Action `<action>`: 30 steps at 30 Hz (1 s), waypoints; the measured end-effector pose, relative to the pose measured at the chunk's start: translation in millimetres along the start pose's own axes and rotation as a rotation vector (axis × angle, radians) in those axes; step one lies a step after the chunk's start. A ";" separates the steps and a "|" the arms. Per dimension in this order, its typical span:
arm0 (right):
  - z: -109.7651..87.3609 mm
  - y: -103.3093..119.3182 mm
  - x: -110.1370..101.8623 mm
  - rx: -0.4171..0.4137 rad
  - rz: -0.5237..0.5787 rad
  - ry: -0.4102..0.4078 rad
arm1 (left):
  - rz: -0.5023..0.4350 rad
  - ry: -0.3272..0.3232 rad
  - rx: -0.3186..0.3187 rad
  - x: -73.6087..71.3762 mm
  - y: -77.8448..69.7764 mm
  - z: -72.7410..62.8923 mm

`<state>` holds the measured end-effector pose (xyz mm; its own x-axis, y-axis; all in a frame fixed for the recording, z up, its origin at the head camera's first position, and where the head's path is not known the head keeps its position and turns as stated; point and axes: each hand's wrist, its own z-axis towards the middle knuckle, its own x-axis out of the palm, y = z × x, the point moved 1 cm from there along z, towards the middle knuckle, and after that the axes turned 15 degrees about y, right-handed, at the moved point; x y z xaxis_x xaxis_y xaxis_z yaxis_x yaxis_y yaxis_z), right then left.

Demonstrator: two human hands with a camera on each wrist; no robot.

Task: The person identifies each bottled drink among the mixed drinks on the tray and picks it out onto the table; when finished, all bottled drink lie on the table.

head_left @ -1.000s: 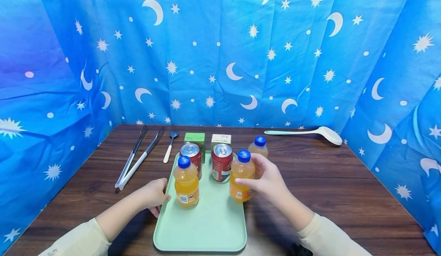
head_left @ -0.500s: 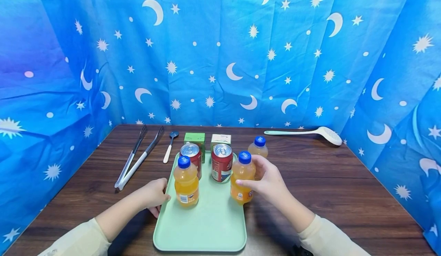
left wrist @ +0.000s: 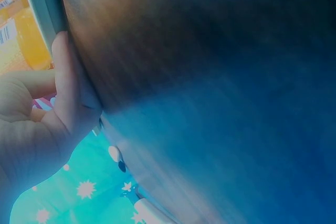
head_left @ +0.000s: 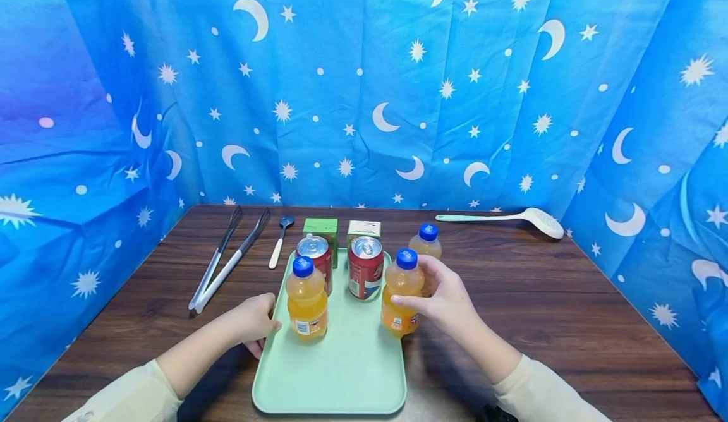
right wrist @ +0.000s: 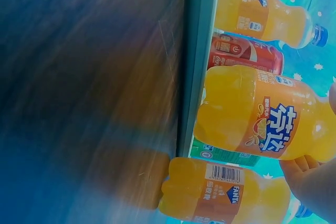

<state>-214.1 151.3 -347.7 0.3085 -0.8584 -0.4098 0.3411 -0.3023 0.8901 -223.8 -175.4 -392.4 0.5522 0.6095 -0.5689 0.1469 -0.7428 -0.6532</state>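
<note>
My right hand [head_left: 448, 295] grips an orange soda bottle [head_left: 400, 316] with a blue cap, thumb on the near side, at the right edge of the pale green tray [head_left: 330, 381]. In the right wrist view, this bottle's label [right wrist: 273, 121] faces the camera; whether its base touches the tray is unclear. My left hand [head_left: 256, 321] holds the tray's left rim, with a digit along it in the left wrist view. A second orange soda bottle [head_left: 308, 311] stands on the tray's left side. Behind it are two red soda cans, the right one [head_left: 366, 270] in plainer view.
A third orange soda bottle [head_left: 425, 245] stands off the tray, behind my right hand. Green cartons, the left one [head_left: 321, 227] included, stand at the tray's far end. Tongs [head_left: 227, 270] and a small spoon [head_left: 279, 245] lie left; a white skimmer [head_left: 543, 223] lies back right.
The bottle in my right hand has shifted slightly to the right. My left hand, the tray and the other drinks stay in place.
</note>
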 end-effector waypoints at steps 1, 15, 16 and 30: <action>-0.2 0.1 -0.3 0.000 0.002 0.000 | 0.002 0.000 -0.002 -0.1 0.0 0.1; -2.6 -1.6 -3.2 -0.008 0.022 0.001 | 0.005 -0.002 -0.007 0.2 -0.9 -0.6; -2.6 -1.8 -3.3 -0.008 0.023 0.000 | 0.004 -0.001 -0.007 0.3 -1.0 -0.7; -3.2 -3.2 -5.1 -0.003 0.019 -0.012 | 0.004 0.003 -0.004 -0.1 -0.4 0.1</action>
<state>-213.8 158.0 -349.1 0.3040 -0.8692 -0.3899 0.3381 -0.2842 0.8972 -223.9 -175.1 -392.2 0.5555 0.6054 -0.5701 0.1481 -0.7466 -0.6486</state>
